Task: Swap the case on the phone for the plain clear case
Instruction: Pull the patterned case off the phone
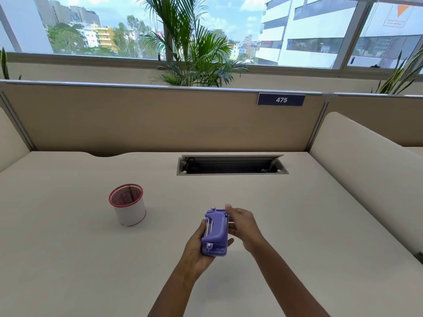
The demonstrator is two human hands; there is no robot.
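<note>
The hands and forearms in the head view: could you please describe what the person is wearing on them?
Nothing visible: the left hand and right hand are bare, without gloves, and both forearms are uncovered to the frame's bottom edge. No sleeves, watch or bracelets show; rings cannot be told.

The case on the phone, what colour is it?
Purple case, seen in the head view.

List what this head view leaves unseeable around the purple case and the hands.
- Phone inside the bulky purple plastic case: head view shows only the case's back.
- Plain clear case: not in view.
- Left hand fingers: behind the case.
- Right hand fingertips: hidden at the case's edge.
- White mesh-lined red-rimmed cup contents: too dim.
</note>
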